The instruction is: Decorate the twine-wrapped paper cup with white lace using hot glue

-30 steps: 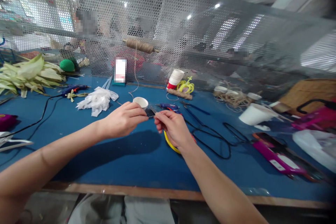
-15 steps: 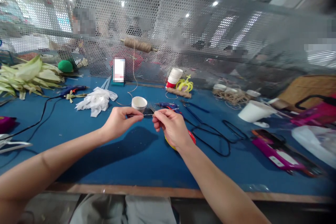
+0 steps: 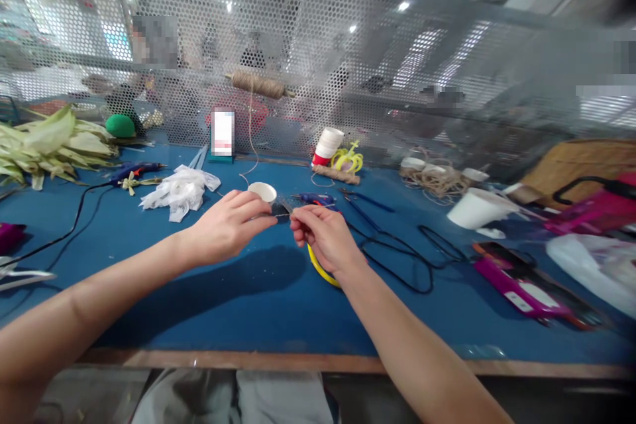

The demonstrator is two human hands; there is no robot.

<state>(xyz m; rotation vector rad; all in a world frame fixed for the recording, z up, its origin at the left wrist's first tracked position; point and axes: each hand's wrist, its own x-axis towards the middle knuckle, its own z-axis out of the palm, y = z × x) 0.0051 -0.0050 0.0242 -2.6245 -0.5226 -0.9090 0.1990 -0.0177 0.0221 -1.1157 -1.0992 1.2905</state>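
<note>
A thin twisted strand [image 3: 284,214], perhaps wire or thread, runs between my two hands above the table. My left hand [image 3: 226,228] is closed on its left end, thumb and fingertips together. The right hand [image 3: 325,236] pinches the strand between thumb and forefinger, and a short end sticks out past it. Just behind the left fingers stands a white cup [image 3: 262,191], partly covered by them. A blue glue gun [image 3: 318,199] lies behind my right hand. Below that hand a yellow ring-shaped thing [image 3: 320,268] shows in part.
White lace [image 3: 179,191], another glue gun [image 3: 132,172] and pale husks [image 3: 59,142] lie left. Behind are a twine spool [image 3: 258,85] on a perforated panel and white thread rolls [image 3: 328,146]. Pliers [image 3: 365,202], a black cable [image 3: 422,288] and a purple tool [image 3: 517,288] lie right.
My left hand has slid slightly right and turned palm-down, its fingers now covering part of the cup. The gap between the hands is a little smaller. The right hand keeps its pinch.
</note>
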